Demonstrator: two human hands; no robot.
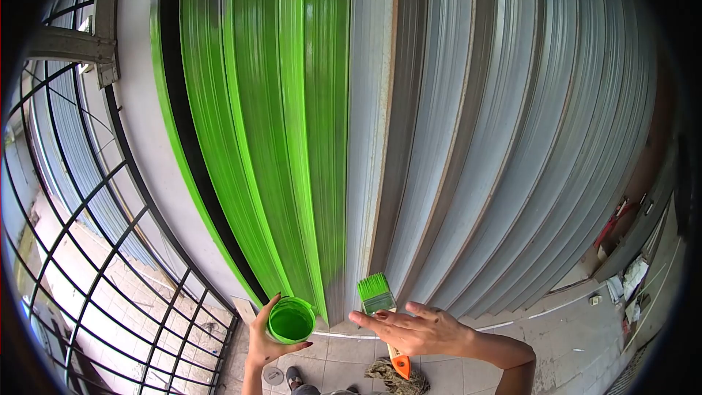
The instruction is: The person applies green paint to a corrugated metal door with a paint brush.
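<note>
you've got one green paint cup (291,320) wrapped in your left hand (265,336) at bottom center, one green-bristled brush (382,307) gripped in your right hand (417,330), open floor lower right.

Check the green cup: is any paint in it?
Yes. The cup in the left hand shows glossy green paint inside; level unclear.

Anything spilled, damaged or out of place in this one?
No spill shows. The left hand holds the green paint cup level; the right hand holds the paintbrush, bristles up. The shutter is only part-painted green. Scraps and debris litter the floor at right.
</note>
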